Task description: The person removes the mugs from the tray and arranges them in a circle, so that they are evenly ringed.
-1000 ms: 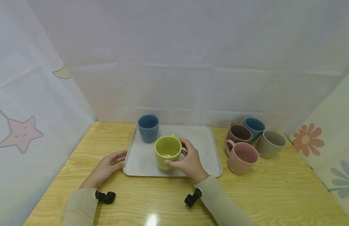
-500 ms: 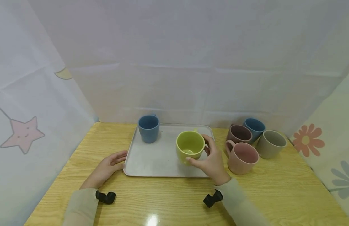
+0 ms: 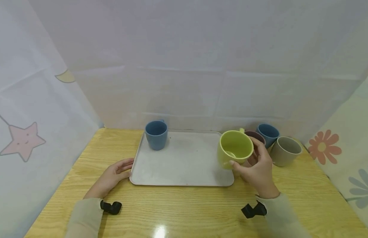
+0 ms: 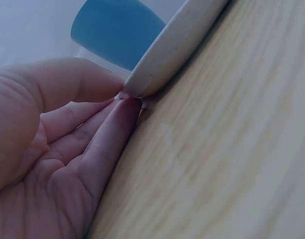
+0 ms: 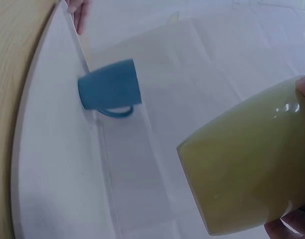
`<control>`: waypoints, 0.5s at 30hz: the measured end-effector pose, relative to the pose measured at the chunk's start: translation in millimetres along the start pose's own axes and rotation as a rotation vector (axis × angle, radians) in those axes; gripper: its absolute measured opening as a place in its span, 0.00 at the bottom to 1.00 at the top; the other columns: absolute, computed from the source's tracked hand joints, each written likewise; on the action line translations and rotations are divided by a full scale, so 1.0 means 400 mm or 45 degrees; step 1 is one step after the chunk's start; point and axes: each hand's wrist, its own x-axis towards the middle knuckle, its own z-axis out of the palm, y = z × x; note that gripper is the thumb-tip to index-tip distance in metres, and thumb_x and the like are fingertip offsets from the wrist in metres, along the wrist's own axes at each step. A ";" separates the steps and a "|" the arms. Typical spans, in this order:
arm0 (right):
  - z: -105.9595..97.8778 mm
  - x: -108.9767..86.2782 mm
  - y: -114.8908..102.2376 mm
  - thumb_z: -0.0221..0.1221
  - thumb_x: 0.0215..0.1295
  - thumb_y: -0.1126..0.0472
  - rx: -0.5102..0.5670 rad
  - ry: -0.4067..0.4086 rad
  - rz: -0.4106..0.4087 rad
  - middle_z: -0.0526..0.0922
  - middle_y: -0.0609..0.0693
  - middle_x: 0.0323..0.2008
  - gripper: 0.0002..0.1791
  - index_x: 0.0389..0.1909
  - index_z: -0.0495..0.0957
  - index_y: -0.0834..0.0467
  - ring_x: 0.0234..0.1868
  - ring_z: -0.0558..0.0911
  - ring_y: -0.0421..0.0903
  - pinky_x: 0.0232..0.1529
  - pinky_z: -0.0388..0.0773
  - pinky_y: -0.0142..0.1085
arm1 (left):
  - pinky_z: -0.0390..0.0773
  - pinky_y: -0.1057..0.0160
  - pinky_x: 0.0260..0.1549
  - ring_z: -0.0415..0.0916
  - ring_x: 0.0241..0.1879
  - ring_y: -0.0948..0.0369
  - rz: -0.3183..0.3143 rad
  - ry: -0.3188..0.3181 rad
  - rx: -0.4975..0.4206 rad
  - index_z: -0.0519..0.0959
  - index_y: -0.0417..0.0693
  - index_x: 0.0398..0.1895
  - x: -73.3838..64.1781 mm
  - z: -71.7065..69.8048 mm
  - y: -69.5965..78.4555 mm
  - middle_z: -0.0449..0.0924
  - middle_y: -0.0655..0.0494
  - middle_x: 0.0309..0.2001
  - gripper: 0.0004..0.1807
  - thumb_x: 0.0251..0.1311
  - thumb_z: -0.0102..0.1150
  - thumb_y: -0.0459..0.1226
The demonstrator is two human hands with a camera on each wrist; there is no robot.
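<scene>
A yellow-green mug (image 3: 231, 155) is in my right hand (image 3: 259, 172), held by thumb and fingers above the right side of a white tray (image 3: 184, 165). In the right wrist view the mug (image 5: 252, 164) fills the lower right, apart from the tray. My left hand (image 3: 112, 175) rests at the tray's left edge. In the left wrist view the left hand (image 4: 68, 134) has its fingertips touching the rim. A blue mug (image 3: 156, 135) stands upright on the tray's back left corner; its handle faces the back.
Right of the tray stand a grey mug (image 3: 286, 151), a second blue mug (image 3: 267, 134) and a dark mauve mug (image 3: 256, 135). A pink mug is almost wholly hidden behind my right hand. A pale cloth (image 3: 184, 66) hangs behind the wooden table (image 3: 172, 208).
My right hand has carried the yellow-green mug rightward and up, from the tray's middle to above its right side. The pink mug became covered. My left hand stays put.
</scene>
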 end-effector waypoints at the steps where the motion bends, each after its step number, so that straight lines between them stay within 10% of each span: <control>1: -0.014 0.000 -0.001 0.70 0.38 0.87 0.001 0.023 -0.007 0.73 0.62 0.59 0.50 0.69 0.65 0.71 0.57 0.78 0.46 0.56 0.77 0.28 | 0.72 0.76 0.54 0.58 0.74 0.43 0.003 -0.001 -0.001 0.59 0.39 0.78 0.000 0.000 0.001 0.64 0.36 0.73 0.35 0.72 0.60 0.38; 15: -0.192 0.001 -0.018 0.67 0.41 0.88 -0.286 0.356 0.047 0.77 0.50 0.58 0.46 0.67 0.69 0.67 0.57 0.78 0.43 0.55 0.75 0.24 | 0.72 0.77 0.53 0.59 0.73 0.44 -0.022 0.020 0.016 0.59 0.39 0.78 -0.003 -0.002 0.008 0.65 0.37 0.72 0.35 0.72 0.60 0.37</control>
